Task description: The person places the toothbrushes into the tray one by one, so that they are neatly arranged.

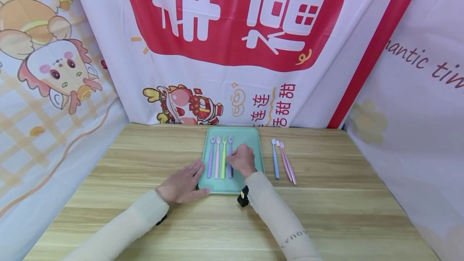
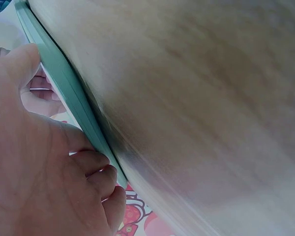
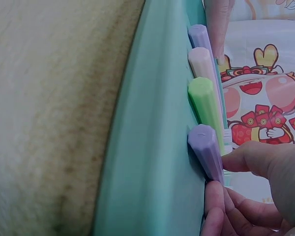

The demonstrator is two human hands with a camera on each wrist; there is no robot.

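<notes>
A mint-green tray (image 1: 241, 132) lies on the table with a row of toothbrushes in it: a purple toothbrush (image 1: 210, 160), a pink toothbrush (image 1: 217, 160), a green toothbrush (image 1: 224, 160) and, rightmost, another purple toothbrush (image 3: 206, 147). My right hand (image 1: 242, 159) pinches this rightmost one between thumb and fingers. In the head view that hand covers part of its handle. My left hand (image 1: 184, 183) rests at the tray's front left corner, fingers along the left side and thumb at the front edge. The left wrist view shows its fingers (image 2: 96, 167) against the tray wall.
To the right of the tray, a blue toothbrush (image 1: 276, 160) and pink toothbrushes (image 1: 288, 164) lie close together on the wooden table (image 1: 326, 212). A printed curtain (image 1: 232, 92) hangs along the table's back edge, with more printed sheets at both sides.
</notes>
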